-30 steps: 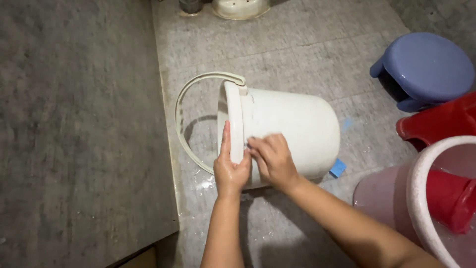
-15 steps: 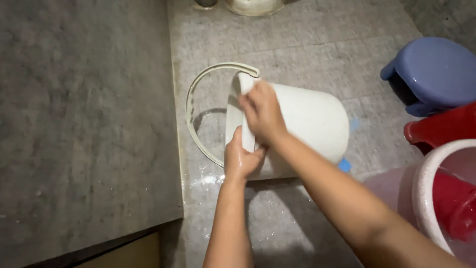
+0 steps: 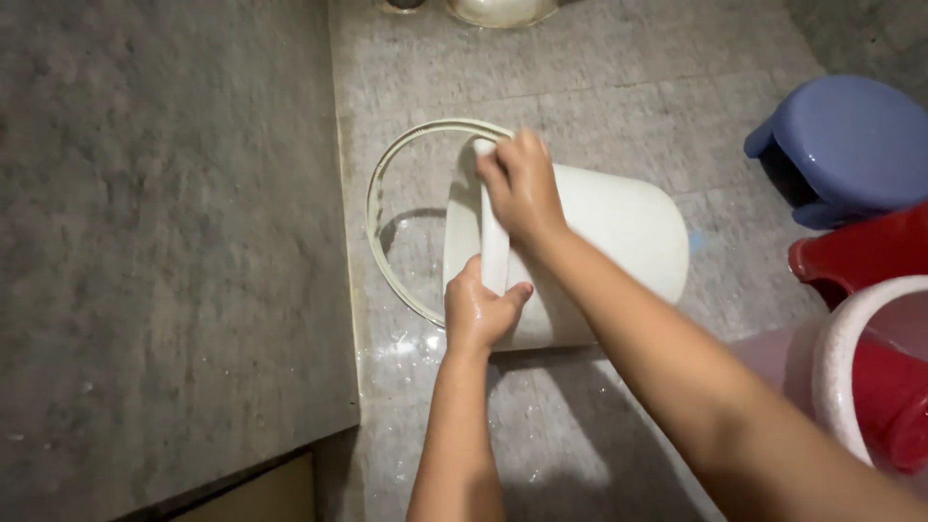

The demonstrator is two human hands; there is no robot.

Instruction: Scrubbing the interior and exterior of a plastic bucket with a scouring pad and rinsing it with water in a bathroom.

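Your white bucket [image 3: 619,232] lies on its side on the wet grey floor [image 3: 580,77], mouth toward the left, its pale handle [image 3: 387,222] swung out in a loop beside the raised grey ledge [image 3: 164,242]. Your left hand [image 3: 478,314] is clamped on the lower rim, thumb over the edge; its fingers go behind the rim, out of sight. Your right hand [image 3: 522,184] presses on the upper rim, fingers curled down over it, and I can't tell whether anything sits under the palm. The inside of the bucket is hidden. At right, a blue stool [image 3: 851,145], a red stool [image 3: 860,256] and a pale basin rim [image 3: 836,377] are all cut off by the frame.
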